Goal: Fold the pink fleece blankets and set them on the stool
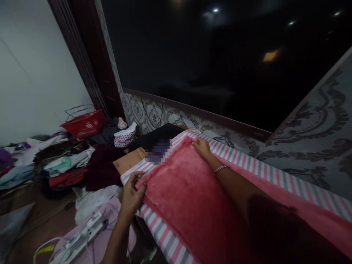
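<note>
A pink-red plush cloth (pixel 189 183) lies over a pink, grey and white striped cover (pixel 277 174) on a long raised surface, probably an ironing board. At the near-left corner of the plush cloth is my left hand (pixel 131 192), thumb and fingers curled around its edge. My right hand (pixel 202 148) grips the far corner between thumb and fingers, with a thin bangle (pixel 220 169) on that wrist. Between the two hands, the cloth's end edge runs close to the board's tip. The fingers under the cloth are hidden.
A large dark television (pixel 220 66) hangs on the patterned wall. On the left are a red basket (pixel 86 124), piled clothes (pixel 68 165) and a white power strip (pixel 82 234) with cables. A wooden board (pixel 129 161) and a blurred patch lie beyond the cover.
</note>
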A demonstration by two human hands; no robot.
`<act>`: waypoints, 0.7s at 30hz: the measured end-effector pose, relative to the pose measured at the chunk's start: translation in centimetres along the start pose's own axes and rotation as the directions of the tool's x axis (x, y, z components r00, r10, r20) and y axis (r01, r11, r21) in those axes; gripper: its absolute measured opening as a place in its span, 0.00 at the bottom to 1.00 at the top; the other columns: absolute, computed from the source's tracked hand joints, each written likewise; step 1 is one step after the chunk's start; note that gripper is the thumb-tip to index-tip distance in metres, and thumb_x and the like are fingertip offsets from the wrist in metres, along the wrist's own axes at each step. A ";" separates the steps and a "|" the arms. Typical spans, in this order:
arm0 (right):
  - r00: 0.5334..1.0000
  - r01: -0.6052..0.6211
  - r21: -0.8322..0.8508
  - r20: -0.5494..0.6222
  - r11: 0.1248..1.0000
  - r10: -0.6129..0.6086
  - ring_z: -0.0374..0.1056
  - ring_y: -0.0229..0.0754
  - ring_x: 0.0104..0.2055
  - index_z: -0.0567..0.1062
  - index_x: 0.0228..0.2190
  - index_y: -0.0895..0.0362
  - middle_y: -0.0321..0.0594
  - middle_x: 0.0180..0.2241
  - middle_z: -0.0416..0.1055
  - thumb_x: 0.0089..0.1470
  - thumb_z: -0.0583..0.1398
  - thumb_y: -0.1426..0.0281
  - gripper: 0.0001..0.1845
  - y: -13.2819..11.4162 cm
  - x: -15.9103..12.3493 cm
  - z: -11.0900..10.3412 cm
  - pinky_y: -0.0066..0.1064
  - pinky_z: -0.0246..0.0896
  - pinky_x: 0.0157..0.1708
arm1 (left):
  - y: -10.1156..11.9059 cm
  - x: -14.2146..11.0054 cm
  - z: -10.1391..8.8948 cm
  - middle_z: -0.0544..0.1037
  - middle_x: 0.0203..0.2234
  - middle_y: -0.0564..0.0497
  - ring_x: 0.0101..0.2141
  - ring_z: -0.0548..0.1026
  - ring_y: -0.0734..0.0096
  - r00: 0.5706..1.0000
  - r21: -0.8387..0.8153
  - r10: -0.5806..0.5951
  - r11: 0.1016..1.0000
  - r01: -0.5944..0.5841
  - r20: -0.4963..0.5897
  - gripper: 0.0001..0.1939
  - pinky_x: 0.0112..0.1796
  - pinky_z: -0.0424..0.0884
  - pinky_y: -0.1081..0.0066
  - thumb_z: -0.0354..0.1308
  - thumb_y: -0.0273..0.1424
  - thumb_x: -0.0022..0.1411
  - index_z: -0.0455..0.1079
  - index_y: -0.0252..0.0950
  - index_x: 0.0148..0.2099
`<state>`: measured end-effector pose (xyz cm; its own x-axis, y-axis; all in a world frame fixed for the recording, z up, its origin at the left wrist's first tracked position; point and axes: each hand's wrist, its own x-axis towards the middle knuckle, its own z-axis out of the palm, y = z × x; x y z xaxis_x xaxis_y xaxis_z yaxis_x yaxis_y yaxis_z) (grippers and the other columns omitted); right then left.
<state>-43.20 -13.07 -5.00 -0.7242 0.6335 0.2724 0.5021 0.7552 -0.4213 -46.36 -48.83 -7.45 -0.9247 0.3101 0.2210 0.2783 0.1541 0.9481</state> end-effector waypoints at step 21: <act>0.986 -0.089 -0.185 0.120 0.979 0.112 0.71 0.45 0.38 0.77 0.37 0.57 0.43 0.37 0.78 0.62 0.52 0.59 0.19 20.5 -18.8 -15.9 0.30 0.60 0.37 | 0.7 1.3 0.3 0.72 0.29 0.55 0.18 0.60 0.78 0.997 0.178 -0.075 0.981 0.076 -0.012 0.30 0.19 0.58 0.74 0.60 0.46 0.42 0.73 0.38 0.47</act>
<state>-11.81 -6.81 -5.01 -0.7146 0.6896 0.1179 0.6433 0.7139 -0.2765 -47.31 -47.99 -6.55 -0.9461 0.2860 0.1520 0.2489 0.3421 0.9061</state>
